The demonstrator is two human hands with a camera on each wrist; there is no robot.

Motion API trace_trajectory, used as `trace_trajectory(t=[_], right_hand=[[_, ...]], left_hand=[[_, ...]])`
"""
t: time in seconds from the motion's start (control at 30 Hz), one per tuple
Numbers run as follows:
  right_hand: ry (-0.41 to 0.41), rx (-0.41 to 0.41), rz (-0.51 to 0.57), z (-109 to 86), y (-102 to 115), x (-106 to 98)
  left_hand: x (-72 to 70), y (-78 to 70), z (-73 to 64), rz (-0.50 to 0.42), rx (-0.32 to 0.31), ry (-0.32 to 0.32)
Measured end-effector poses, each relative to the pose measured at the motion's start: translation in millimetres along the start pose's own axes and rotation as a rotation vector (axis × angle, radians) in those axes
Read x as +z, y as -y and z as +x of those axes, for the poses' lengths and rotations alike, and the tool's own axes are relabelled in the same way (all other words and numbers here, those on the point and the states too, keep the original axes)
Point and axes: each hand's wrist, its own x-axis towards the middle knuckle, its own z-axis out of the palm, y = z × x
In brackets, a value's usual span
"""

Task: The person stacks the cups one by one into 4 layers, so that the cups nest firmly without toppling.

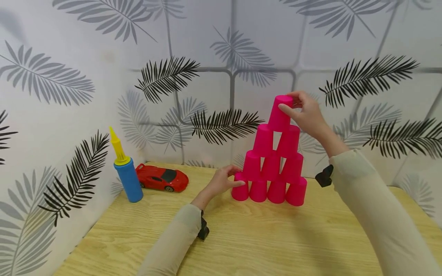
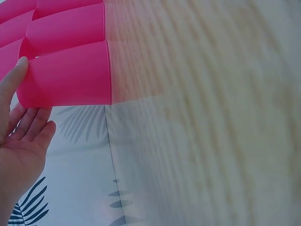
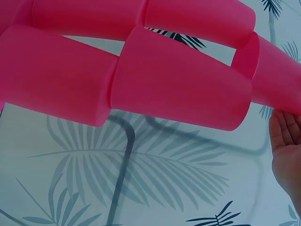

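Pink cups, all upside down, form a pyramid on the wooden table. Several cups make the bottom row, three sit above them, then two, with a single top cup point(image 1: 280, 115) at the peak. My right hand point(image 1: 306, 115) holds that top cup from its right side, thumb in front and fingers behind. The right wrist view shows the third-row cup point(image 3: 181, 80) large, with part of the right hand point(image 3: 288, 150) at the edge. Low on the left, my left hand point(image 1: 221, 182) grips the bottom-left cup point(image 2: 70, 77) between thumb and fingers.
A blue pump point(image 1: 129, 182) with a yellow nozzle stands upright at the table's left. Beside it is a red toy car point(image 1: 162, 177). The wooden table point(image 1: 248, 245) meets a wall point(image 1: 207, 42) with a leaf pattern close behind the cups.
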Motion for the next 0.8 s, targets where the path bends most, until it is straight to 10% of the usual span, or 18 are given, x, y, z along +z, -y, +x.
trace_trajectory(t=[0.6, 0.8], right_hand=[[0.021, 0.041, 0.019, 0.3, -0.1, -0.7], [-0.125, -0.006, 0.039, -13.1, -5.6, -8.7]], left_hand=[[-6.7, 4.3, 2.0, -0.004, -0.042, 0.061], [-11.7, 5.6, -0.1, -0.049, -0.06, -0.016]])
